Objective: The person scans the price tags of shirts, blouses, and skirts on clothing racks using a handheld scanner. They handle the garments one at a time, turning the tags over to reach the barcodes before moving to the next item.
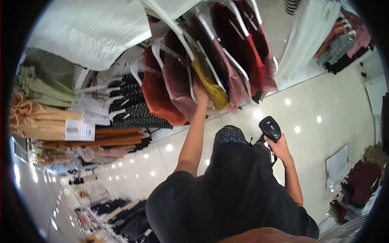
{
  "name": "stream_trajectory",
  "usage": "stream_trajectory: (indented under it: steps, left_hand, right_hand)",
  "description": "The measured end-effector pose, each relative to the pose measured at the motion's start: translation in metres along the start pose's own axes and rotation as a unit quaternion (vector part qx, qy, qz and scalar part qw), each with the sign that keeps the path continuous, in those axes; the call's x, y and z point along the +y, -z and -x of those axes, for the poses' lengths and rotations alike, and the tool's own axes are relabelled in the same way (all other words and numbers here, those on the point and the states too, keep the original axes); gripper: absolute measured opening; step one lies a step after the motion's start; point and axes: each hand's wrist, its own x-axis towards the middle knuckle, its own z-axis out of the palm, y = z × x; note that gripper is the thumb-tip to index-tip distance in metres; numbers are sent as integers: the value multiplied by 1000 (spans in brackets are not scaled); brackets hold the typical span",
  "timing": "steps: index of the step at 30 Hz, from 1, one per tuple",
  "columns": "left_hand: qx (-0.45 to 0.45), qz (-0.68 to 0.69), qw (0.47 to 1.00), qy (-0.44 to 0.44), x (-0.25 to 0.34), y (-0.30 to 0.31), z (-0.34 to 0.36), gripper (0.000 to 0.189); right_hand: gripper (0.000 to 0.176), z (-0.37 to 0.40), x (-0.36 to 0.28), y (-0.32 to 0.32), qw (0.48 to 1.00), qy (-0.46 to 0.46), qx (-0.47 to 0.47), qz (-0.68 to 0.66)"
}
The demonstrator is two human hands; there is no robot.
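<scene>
My right hand (278, 146) is wrapped round the handle of a black barcode scanner (270, 128), held out over the floor. My left hand (200, 91) reaches in among the hanging clothes, against a mustard-yellow garment (214, 92). Its fingers are mostly hidden by the fabric, so their grip does not show. Just left of that hand hangs a dusty-pink garment (177, 91), then an orange one (156, 97). On the other side are another pink garment (235, 87) and a red one (256, 65), all on white hangers (205, 26).
White sheeting (91, 34) lies above the rail at upper left. Dotted black clothes (131, 101) and tan clothes with a paper tag (80, 130) hang further left. A white drape (306, 44) hangs at upper right. Glossy tiled floor (308, 105) runs between racks; dark clothes (362, 182) are at right.
</scene>
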Motion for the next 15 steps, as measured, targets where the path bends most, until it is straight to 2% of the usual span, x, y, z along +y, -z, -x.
stream_trajectory:
  steps: [1, 2, 4, 6, 8, 10, 11, 12, 13, 14, 15]
  left_hand:
    - [0, 29, 999, 16, -23, -2, -10, 34]
    - [-12, 63, 998, 1, -20, -4, -13, 35]
    - [-79, 284, 945, 145, -54, -8, -27, 39]
    - [-95, 269, 947, 151, -96, -15, -39, 40]
    - [-114, 259, 947, 153, -109, -23, -51, 42]
    - [-102, 285, 916, 263, -117, -34, -65, 47]
    - [-129, 263, 938, 186, -155, -39, -76, 39]
    - [-150, 239, 953, 110, -198, -44, -80, 38]
    - [-139, 251, 951, 112, -172, -44, -76, 38]
    - [-101, 130, 982, 89, -111, -36, -68, 41]
    - [-65, 3, 995, 70, -79, -28, -61, 50]
  right_hand:
    - [19, -5, 0, 5, 1000, 9, -23, 10]
    - [19, -8, -4, 8, 999, 8, -36, 19]
    - [18, -11, -15, 6, 998, 29, -49, 7]
    - [18, -13, -30, 2, 997, 28, -76, 13]
    - [17, -15, -45, -5, 993, 52, -97, 33]
    - [17, -17, -60, -15, 993, 35, -106, 42]
    - [16, -21, -60, -20, 993, 38, -99, 46]
    - [16, -26, -62, -26, 992, 35, -101, 63]
    - [16, -32, -66, -32, 992, 39, -104, 67]
    - [16, -37, -71, -38, 991, 40, -106, 69]
    - [17, -42, -78, -43, 989, 41, -107, 97]
